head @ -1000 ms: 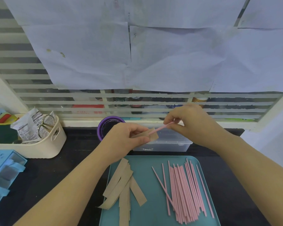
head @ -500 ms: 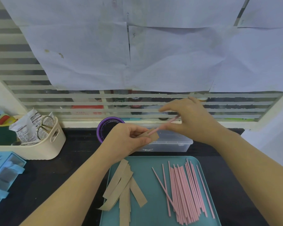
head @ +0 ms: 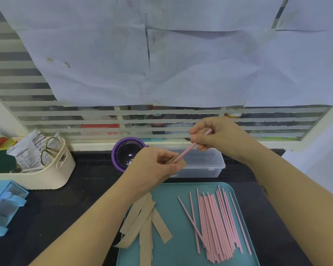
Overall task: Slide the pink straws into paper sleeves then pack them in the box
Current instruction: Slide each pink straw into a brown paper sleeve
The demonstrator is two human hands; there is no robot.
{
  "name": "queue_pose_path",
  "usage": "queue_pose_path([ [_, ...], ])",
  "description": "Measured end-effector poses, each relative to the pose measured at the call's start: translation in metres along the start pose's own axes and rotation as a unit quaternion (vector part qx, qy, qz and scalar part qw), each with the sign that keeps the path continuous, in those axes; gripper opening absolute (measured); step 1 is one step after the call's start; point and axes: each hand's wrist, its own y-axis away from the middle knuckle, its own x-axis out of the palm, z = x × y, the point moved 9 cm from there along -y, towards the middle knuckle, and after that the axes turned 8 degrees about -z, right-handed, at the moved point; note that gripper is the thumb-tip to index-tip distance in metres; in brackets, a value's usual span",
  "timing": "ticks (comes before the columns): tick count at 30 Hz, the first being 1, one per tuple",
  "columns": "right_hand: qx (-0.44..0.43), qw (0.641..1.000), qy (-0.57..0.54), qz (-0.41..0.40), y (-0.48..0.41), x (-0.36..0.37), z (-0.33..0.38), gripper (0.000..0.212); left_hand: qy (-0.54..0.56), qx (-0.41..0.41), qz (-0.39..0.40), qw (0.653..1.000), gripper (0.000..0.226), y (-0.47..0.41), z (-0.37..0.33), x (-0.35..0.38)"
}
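**Straw started into its sleeve, most of its length yet to go**

On the dark worktop (head: 88, 189) lay a teal tray (head: 181, 191), and just behind it stood the clear plastic box (head: 206, 164). Its lid looked to be on, though that was hard to tell for sure.

Both hands were raised above the gap between tray and box. The left hand (head: 152, 166) had its fingers curled, with the thumb pinching a brown paper sleeve (head: 181, 163) near its mouth. The right hand (head: 217, 137) had its fingers closed in a pinch on the upper part of one pink straw (head: 186, 151). The straw slanted down to the left, with its lower tip at or just inside the sleeve's opening.

By my reading this was the threading step, barely begun. The next move called for a straight push along the sleeve's line while the left hand kept the mouth open. A skewed push could crumple the paper or bend the straw.

Much work remained. A loose pile of pink straws (head: 217, 223) lay on the tray's right half and a heap of empty sleeves (head: 144, 223) on its left.

Nothing blocked the hands. A cream basket (head: 52, 179) holding scissors (head: 50, 148) and a blue organiser (head: 2, 204) stood well to the left. A purple cup (head: 127, 156) stood just beside the box, close behind the left hand.
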Motion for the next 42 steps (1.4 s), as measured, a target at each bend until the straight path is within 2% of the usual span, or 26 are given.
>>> queue_pose_path([
  [5,-0.048,0.998,0.03,0.027,0.003,0.022,0.013,0.011,0.038,0.003,-0.009,0.999,0.013,-0.001,-0.007,0.005],
  [8,-0.012,0.998,-0.056,-0.022,0.001,0.011,0.004,0.017,0.067,-0.007,-0.032,0.997,0.01,-0.002,-0.006,0.0],
  [10,0.01,0.994,-0.098,-0.056,0.0,0.002,-0.001,0.019,0.07,-0.016,-0.018,0.997,0.013,-0.003,-0.003,-0.002],
  [12,0.022,0.987,-0.134,-0.083,-0.001,-0.003,-0.005,0.02,0.02,-0.024,0.019,0.999,0.018,-0.003,0.003,-0.002],
  [15,0.037,0.978,-0.176,-0.102,-0.001,-0.006,-0.008,0.021,-0.022,-0.027,0.044,0.998,0.011,0.001,0.01,-0.002],
  [18,0.042,0.982,-0.16,-0.091,-0.001,0.001,-0.009,0.02,0.007,-0.031,0.022,0.999,0.01,0.002,0.01,-0.001],
  [24,-0.012,0.996,-0.052,-0.076,0.001,0.018,-0.002,0.013,0.071,-0.039,-0.017,0.997,0.008,0.001,0.01,-0.003],
  [26,-0.02,0.996,-0.057,-0.065,0.002,0.019,-0.003,0.01,0.074,-0.042,-0.029,0.996,0.007,0.0,0.012,-0.006],
  [28,-0.007,0.996,-0.062,-0.059,0.004,0.018,-0.014,0.017,0.068,-0.039,-0.043,0.996,0.007,-0.001,0.014,-0.011],
  [30,0.028,0.999,-0.009,-0.044,0.009,0.024,-0.043,0.02,0.053,-0.029,-0.05,0.997,0.008,-0.001,0.013,-0.018],
  [32,0.073,0.992,0.102,0.031,0.019,0.051,-0.086,0.015,0.04,-0.027,-0.056,0.997,0.008,-0.001,0.016,-0.024],
  [34,0.101,0.964,0.211,0.125,0.036,0.086,-0.13,0.008,0.033,-0.038,-0.06,0.997,0.01,0.0,0.025,-0.027],
  [37,0.114,0.908,0.335,0.223,0.058,0.13,-0.178,0.015,0.011,-0.047,-0.067,0.997,0.015,0.004,0.039,-0.03],
  [40,0.112,0.862,0.426,0.253,0.069,0.145,-0.202,0.019,0.004,-0.051,-0.07,0.996,0.016,0.008,0.048,-0.032],
  [42,0.115,0.847,0.453,0.252,0.072,0.15,-0.215,0.022,0.004,-0.053,-0.07,0.996,0.014,0.012,0.055,-0.032],
])
